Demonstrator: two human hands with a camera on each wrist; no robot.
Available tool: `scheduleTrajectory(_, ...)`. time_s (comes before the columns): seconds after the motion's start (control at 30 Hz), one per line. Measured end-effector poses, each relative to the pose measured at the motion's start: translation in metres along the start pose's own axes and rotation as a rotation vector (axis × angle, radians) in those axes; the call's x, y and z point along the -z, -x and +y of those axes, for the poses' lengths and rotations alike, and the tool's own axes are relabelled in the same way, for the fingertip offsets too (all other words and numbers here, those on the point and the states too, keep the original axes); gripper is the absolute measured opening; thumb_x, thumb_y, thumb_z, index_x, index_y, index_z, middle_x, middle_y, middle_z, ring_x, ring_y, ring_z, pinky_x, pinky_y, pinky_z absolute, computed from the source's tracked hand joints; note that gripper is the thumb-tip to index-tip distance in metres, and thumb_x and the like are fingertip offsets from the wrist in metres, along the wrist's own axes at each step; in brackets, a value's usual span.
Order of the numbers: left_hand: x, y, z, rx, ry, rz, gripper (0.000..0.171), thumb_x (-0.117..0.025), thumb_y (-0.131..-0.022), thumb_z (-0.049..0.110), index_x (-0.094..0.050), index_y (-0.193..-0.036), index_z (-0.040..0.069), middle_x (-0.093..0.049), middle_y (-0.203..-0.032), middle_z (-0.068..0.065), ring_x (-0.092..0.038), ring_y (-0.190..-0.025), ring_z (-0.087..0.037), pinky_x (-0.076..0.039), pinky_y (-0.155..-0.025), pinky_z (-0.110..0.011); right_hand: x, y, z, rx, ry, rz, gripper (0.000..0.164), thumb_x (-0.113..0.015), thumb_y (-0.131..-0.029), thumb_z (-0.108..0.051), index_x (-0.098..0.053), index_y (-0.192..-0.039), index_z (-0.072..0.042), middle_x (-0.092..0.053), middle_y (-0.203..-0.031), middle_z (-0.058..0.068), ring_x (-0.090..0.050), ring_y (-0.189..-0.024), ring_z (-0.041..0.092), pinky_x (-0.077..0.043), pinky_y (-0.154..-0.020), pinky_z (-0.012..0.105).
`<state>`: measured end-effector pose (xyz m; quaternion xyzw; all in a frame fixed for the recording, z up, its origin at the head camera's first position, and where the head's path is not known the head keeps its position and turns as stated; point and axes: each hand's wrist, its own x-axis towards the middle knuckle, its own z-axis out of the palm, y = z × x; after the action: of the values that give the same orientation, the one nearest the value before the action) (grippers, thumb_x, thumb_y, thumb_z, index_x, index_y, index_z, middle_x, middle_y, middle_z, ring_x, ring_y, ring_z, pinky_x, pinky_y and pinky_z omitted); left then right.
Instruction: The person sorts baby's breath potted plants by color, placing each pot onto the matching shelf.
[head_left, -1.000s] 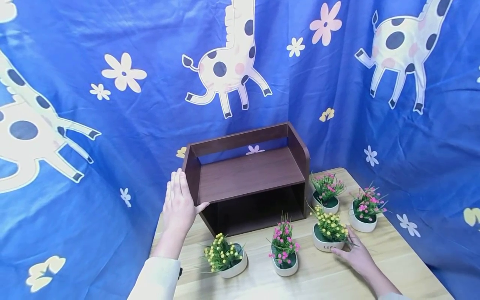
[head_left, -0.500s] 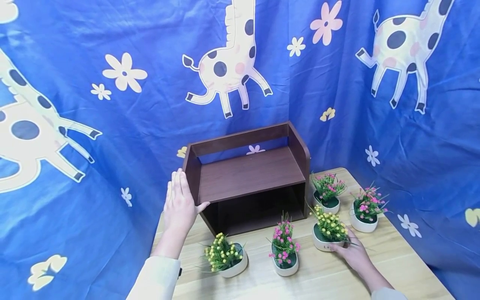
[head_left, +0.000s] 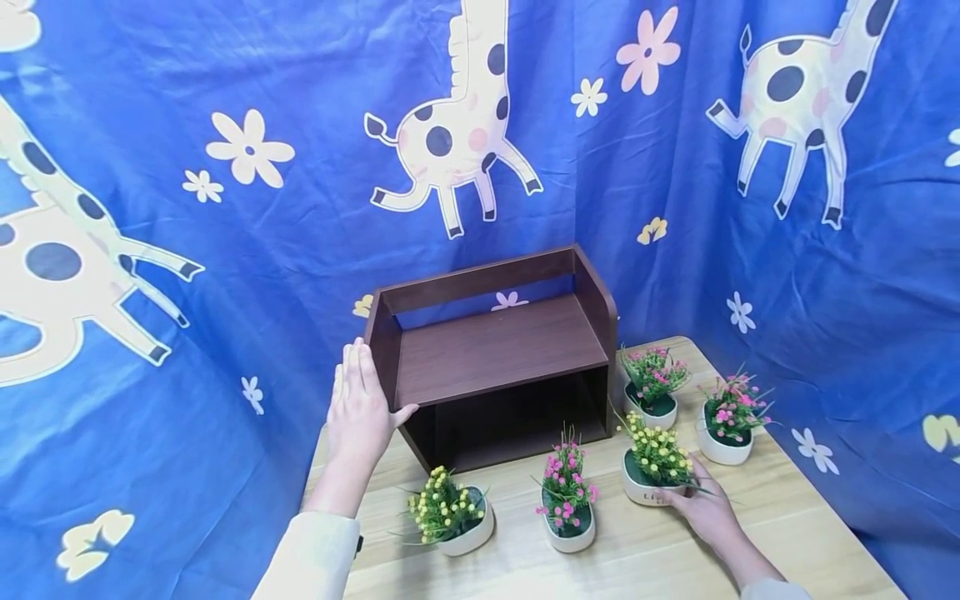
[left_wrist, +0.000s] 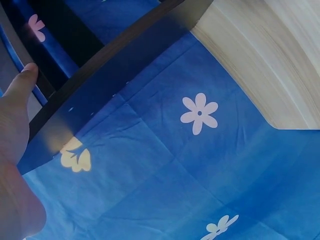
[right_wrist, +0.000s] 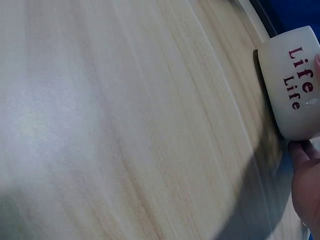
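Note:
My left hand (head_left: 358,417) lies with straight fingers against the left side of a dark brown two-tier shelf (head_left: 498,342), its thumb spread toward the front edge. In the left wrist view that thumb overlaps the edge of the shelf's side panel (left_wrist: 120,55). With my right hand (head_left: 708,507) I hold a potted plant with yellow flowers (head_left: 658,454) by its right end, thumb on the front and fingers round the side. Its white pot (right_wrist: 285,85) carries red "Life" lettering in the right wrist view. The plant is right of the shelf's front corner.
A second yellow-flowered pot (head_left: 468,537) and a pink-flowered pot (head_left: 572,537) stand before the shelf. Two more pink-flowered pots, one near the shelf (head_left: 652,414) and one farther right (head_left: 723,450), stand on the wooden table (head_left: 795,517). A blue giraffe-print curtain (head_left: 300,233) surrounds the table.
My right thumb has closed in on the front of the yellow-flowered plant's pot, covering more of its lettering. My left hand stays against the shelf.

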<state>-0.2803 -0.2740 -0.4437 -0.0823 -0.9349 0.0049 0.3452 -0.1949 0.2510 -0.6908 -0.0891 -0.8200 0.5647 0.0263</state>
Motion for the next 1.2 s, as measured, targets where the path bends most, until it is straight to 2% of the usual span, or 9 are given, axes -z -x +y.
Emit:
scheduleTrajectory(0.07,0.000,0.000,0.000,0.000,0.000,-0.003,0.150,-0.094,-0.054,0.057,-0.005,-0.160,-0.002,-0.004,-0.171,-0.015,-0.018,-0.157,-0.035,-0.026,-0.126,-0.051,0.000,0.002,-0.001,-0.008,0.009,0.004,0.111,-0.087,-0.075,-0.036,-0.022,-0.160,-0.006,-0.038,-0.158,0.024,-0.038,-0.145,0.039,-0.026,-0.123,0.052)
scheduleTrajectory(0.13,0.000,0.000,0.000,0.004,0.002,-0.007,0.150,-0.094,-0.054,0.057,-0.005,-0.160,-0.001,-0.003,-0.171,-0.015,-0.017,-0.157,-0.035,-0.025,-0.127,-0.051,0.000,0.003,-0.003,-0.011,0.023,0.018,0.110,-0.087,-0.075,-0.038,-0.023,-0.160,-0.007,-0.042,-0.156,0.021,-0.045,-0.142,0.025,-0.031,-0.122,0.030)
scheduleTrajectory(0.23,0.000,0.000,-0.001,0.006,0.001,-0.012,0.151,-0.094,-0.054,0.057,-0.004,-0.160,-0.001,-0.002,-0.171,-0.015,-0.015,-0.158,-0.034,-0.024,-0.128,-0.050,0.000,0.007,-0.007,0.003,0.032,0.036,0.107,-0.086,-0.075,-0.041,-0.027,-0.159,-0.009,-0.048,-0.153,0.018,-0.048,-0.127,-0.007,-0.028,-0.104,-0.001)
scheduleTrajectory(0.3,0.000,0.000,-0.001,0.005,-0.001,-0.014,0.151,-0.094,-0.054,0.057,-0.003,-0.161,0.000,-0.002,-0.171,-0.015,-0.014,-0.158,-0.034,-0.023,-0.128,-0.049,0.001,0.009,-0.011,0.016,0.034,0.047,0.107,-0.086,-0.075,-0.042,-0.029,-0.158,-0.008,-0.051,-0.151,0.018,-0.043,-0.114,-0.022,-0.024,-0.094,-0.008)
scheduleTrajectory(0.37,-0.001,0.000,-0.001,0.002,-0.003,-0.015,0.151,-0.094,-0.054,0.057,-0.003,-0.161,0.000,-0.001,-0.171,-0.015,-0.014,-0.158,-0.034,-0.022,-0.128,-0.049,0.002,0.012,-0.016,0.027,0.026,0.049,0.106,-0.086,-0.075,-0.042,-0.031,-0.157,-0.006,-0.051,-0.150,0.020,-0.039,-0.106,-0.029,-0.025,-0.093,-0.008)
scheduleTrajectory(0.63,-0.001,0.001,-0.002,0.011,0.011,-0.037,0.151,-0.093,-0.056,0.057,-0.001,-0.161,0.001,0.002,-0.171,-0.014,-0.011,-0.159,-0.033,-0.016,-0.130,-0.046,0.006,0.022,-0.039,0.069,-0.056,0.049,0.089,-0.086,-0.076,-0.034,-0.042,-0.152,-0.015,-0.056,-0.147,0.013,-0.049,-0.105,-0.024,-0.041,-0.091,0.000)
scheduleTrajectory(0.83,-0.002,0.001,-0.002,0.022,0.027,-0.042,0.150,-0.093,-0.056,0.057,-0.001,-0.161,0.002,0.002,-0.172,-0.012,-0.011,-0.159,-0.032,-0.017,-0.130,-0.047,0.005,0.026,-0.054,0.103,-0.177,0.038,0.083,-0.085,-0.079,-0.023,-0.044,-0.150,-0.012,-0.060,-0.125,-0.028,-0.058,-0.105,-0.018,-0.051,-0.089,0.007)
scheduleTrajectory(0.9,-0.002,0.002,-0.002,0.026,0.033,-0.043,0.150,-0.094,-0.056,0.057,-0.001,-0.161,0.003,0.002,-0.172,-0.012,-0.011,-0.159,-0.032,-0.017,-0.130,-0.046,0.003,0.028,-0.058,0.113,-0.213,0.029,0.083,-0.085,-0.079,-0.020,-0.043,-0.150,-0.011,-0.058,-0.118,-0.035,-0.060,-0.105,-0.016,-0.053,-0.089,0.009)
scheduleTrajectory(1.2,-0.001,0.001,-0.001,0.038,0.041,-0.060,0.151,-0.094,-0.057,0.056,0.002,-0.161,0.004,0.003,-0.172,-0.011,-0.010,-0.159,-0.032,-0.015,-0.131,-0.045,0.005,0.031,-0.080,0.177,-0.254,-0.026,0.085,-0.082,-0.081,-0.016,-0.038,-0.154,-0.012,-0.061,-0.122,-0.032,-0.062,-0.108,-0.012,-0.055,-0.090,0.013)
